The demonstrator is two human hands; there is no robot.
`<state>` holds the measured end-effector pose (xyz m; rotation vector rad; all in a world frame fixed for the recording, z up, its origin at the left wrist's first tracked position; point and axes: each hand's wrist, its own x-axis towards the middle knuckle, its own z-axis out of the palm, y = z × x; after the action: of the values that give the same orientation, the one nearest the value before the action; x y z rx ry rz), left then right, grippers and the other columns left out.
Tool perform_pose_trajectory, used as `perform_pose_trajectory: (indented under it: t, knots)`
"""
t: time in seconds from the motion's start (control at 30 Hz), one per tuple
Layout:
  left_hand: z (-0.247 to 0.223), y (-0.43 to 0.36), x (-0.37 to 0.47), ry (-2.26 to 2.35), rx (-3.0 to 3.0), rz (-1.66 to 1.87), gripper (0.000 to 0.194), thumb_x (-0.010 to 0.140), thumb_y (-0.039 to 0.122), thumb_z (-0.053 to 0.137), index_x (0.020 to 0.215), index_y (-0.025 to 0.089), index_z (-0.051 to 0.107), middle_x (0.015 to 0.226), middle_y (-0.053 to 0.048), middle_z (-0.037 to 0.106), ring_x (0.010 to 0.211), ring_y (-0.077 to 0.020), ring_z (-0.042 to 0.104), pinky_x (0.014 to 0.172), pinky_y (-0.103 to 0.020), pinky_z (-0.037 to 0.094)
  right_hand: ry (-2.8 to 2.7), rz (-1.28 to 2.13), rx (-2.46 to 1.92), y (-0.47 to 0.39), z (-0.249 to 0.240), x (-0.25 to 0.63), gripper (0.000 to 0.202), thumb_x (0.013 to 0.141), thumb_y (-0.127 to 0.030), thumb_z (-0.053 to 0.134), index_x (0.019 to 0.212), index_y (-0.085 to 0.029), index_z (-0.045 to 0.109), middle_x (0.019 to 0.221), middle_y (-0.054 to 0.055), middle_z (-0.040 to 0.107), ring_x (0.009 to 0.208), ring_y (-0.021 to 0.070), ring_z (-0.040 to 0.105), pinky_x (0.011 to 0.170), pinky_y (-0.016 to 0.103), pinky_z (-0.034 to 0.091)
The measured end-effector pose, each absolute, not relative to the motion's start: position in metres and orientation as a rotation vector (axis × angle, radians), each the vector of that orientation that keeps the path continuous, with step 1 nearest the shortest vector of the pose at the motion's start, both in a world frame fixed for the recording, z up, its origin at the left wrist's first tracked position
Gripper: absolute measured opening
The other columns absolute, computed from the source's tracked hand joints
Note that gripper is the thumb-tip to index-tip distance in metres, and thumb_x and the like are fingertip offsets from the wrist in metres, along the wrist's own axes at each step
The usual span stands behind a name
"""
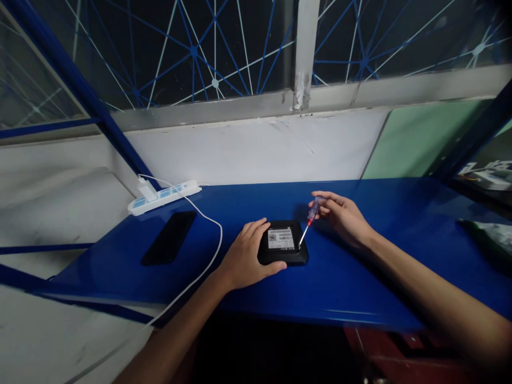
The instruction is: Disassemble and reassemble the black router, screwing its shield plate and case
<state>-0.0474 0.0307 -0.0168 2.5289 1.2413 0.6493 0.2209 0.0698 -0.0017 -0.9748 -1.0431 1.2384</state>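
Observation:
A flat black electronic device (285, 257) lies on the blue table with a white printed label (280, 238) facing up. My left hand (248, 257) grips its left side, thumb along the near edge and fingers at the far edge. In my right hand (343, 214) is a screwdriver (310, 217) with a clear purple-tinted handle, a red collar and a metal shaft. It tilts down to the left, its tip at the device's near right corner beside the label. Whether a screw sits under the tip is too small to see.
A black phone (169, 238) rests on the blue table (340, 290) at left. Behind it stands a white power strip (165, 197) with a plugged-in charger (147, 189). Its white cable (221, 234) runs past my left arm. A dark bag-like item (490, 242) lies at far right.

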Motion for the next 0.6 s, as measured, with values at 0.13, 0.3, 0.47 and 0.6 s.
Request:
perform_pose_trajectory:
  t: [0.13,0.3,0.47,0.6]
  knots:
    - [-0.0177,0.0305,-0.048,1.235,2.536,0.66,0.083,0.076,0.056,0.076,0.142,0.018,0.041,0.153,-0.019,0.042,0.142,-0.0376,0.037,0.114,-0.062,0.035,-1.074,1.231,-0.995,0.0693,-0.0028,0.2202,0.031,0.074,-0.036,0.075,0.099,-0.02,0.068,0.087,0.006,0.074,0.068,0.0164,0.065,0.07,0.038,0.056]
    - [-0.0162,0.0295,-0.0477,1.247,2.519,0.637,0.085,0.076,0.056,0.077,0.142,0.016,0.041,0.153,-0.02,0.042,0.142,-0.0372,0.037,0.115,-0.06,0.035,-1.074,1.249,-0.995,0.068,-0.0026,0.2195,0.031,0.074,-0.035,0.076,0.101,-0.02,0.068,0.087,0.004,0.075,0.068,0.015,0.065,0.072,0.036,0.056]
    - [-0.0149,0.0294,-0.0466,1.252,2.518,0.625,0.086,0.076,0.054,0.077,0.142,0.014,0.041,0.153,-0.021,0.041,0.143,-0.0371,0.036,0.116,-0.059,0.035,-1.038,1.252,-0.967,0.0676,-0.0026,0.2194,0.03,0.073,-0.034,0.077,0.099,-0.021,0.069,0.085,0.004,0.074,0.065,0.0134,0.063,0.073,0.037,0.056]
    - [-0.0158,0.0299,-0.0469,1.241,2.515,0.641,0.085,0.076,0.056,0.076,0.142,0.016,0.041,0.153,-0.02,0.042,0.143,-0.0381,0.036,0.114,-0.061,0.036,-1.065,1.256,-0.967,0.0676,-0.0031,0.2197,0.03,0.075,-0.035,0.076,0.1,-0.021,0.069,0.087,0.005,0.074,0.067,0.0151,0.064,0.075,0.04,0.056]
